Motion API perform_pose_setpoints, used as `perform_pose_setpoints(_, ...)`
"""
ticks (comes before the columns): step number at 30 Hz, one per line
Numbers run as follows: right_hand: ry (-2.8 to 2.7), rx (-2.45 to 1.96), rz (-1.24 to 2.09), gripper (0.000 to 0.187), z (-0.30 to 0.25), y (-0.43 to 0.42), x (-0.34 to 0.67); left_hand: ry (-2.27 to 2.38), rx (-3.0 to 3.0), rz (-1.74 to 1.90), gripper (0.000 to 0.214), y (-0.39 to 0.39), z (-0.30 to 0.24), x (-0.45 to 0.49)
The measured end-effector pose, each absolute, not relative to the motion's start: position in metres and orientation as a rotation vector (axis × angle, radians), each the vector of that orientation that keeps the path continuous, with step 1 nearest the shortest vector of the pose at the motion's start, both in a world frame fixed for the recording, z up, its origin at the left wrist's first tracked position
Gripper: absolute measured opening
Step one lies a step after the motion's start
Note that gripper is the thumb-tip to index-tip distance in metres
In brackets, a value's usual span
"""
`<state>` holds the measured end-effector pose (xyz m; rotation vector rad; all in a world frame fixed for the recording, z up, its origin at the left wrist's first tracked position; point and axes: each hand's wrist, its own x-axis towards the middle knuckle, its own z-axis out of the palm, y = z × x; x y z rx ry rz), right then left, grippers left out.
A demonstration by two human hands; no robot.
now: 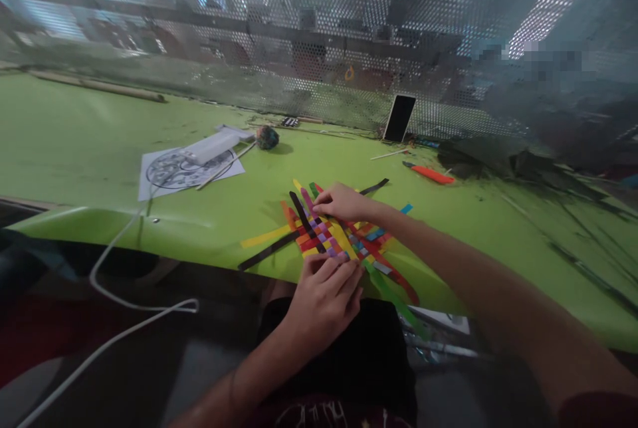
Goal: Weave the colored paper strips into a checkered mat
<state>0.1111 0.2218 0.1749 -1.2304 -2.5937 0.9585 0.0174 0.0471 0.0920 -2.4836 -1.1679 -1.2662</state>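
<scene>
A woven mat of coloured paper strips [333, 236] lies at the near edge of the green table [74, 142]. My left hand [323, 295] rests on the mat's near edge, its fingers stretched flat over the strips. Over the mat's far side, my right hand [341, 202] is curled, its fingertips pinching a purple strip [310, 205]. Loose ends of black, yellow, green and red strips stick out around the mat.
A printed sheet [189, 172] with a white box on it lies to the left, a ball of yarn [267, 137] behind it. A dark phone [399, 117] leans on the mesh wall. An orange cutter [429, 174] lies at right. A white cable [124, 282] hangs off the table.
</scene>
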Motion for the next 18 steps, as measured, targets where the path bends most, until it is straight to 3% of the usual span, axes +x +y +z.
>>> perform_pose_setpoints(5, -2.431, -1.133, 0.939, 0.028, 0.185, 0.217, 0.125, -1.183, -2.489, -1.264, 0.027, 0.045, 0.094, 0.018)
perform_pose_setpoints(11, -2.393, -1.003, 0.552, 0.022, 0.206, 0.167, 0.194, -1.192, -2.499, -1.251, 0.027, 0.044, 0.095, 0.017)
perform_pose_setpoints(18, -2.481, -0.939, 0.268, 0.018, 0.176, 0.079, 0.243, -1.101, -2.485, -1.035, 0.026, 0.041, 0.093, 0.016)
